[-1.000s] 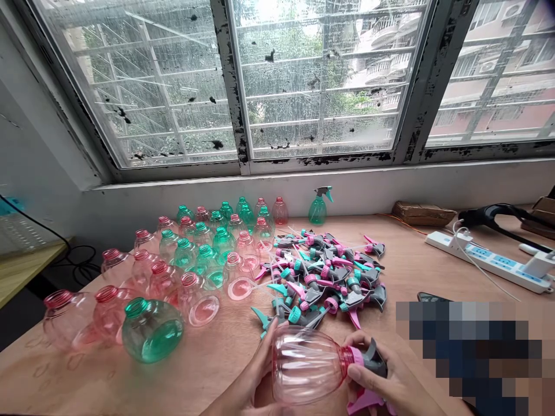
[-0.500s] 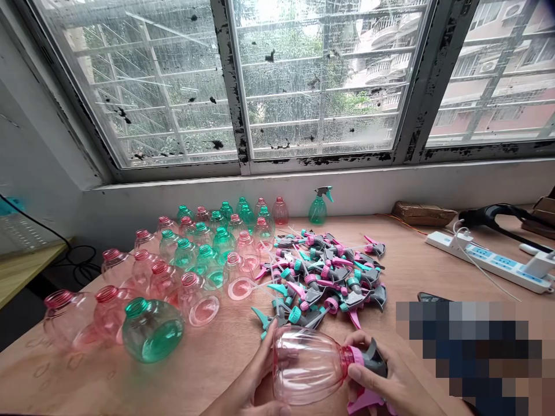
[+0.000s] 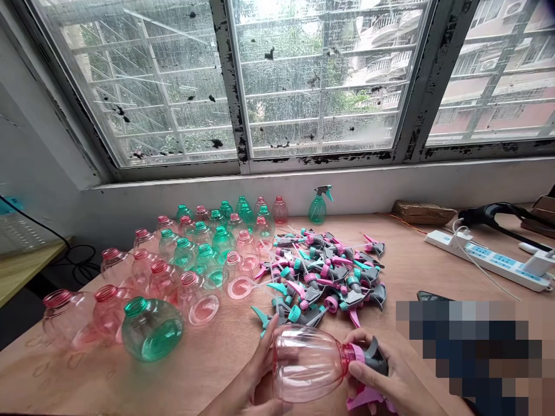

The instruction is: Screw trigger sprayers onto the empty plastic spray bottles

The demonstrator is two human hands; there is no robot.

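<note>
A clear pink spray bottle [image 3: 307,364] lies sideways between my hands at the bottom of the view. My left hand [image 3: 260,370] grips its base end, thumb below and fingers behind. At the neck, my right hand [image 3: 381,370] is closed around the pink collar of a grey and pink spray head [image 3: 373,357], which sits on the bottle's mouth. The pink trigger points downward under the right hand. Just beyond the bottle lies a pile of loose spray heads [image 3: 325,277] in grey, pink and teal, some with thin tubes.
Rows of pink and green open bottles [image 3: 203,260] stand on the left of the wooden table [image 3: 208,370]. One complete green spray bottle [image 3: 318,209] stands by the wall. A white power strip [image 3: 489,260], a brown package [image 3: 422,212] and a dark phone [image 3: 433,297] are at the right.
Hardly anything differs. Both hands keep hold of the bottle and spray head in nearly the same place, and the view has shifted very slightly.
</note>
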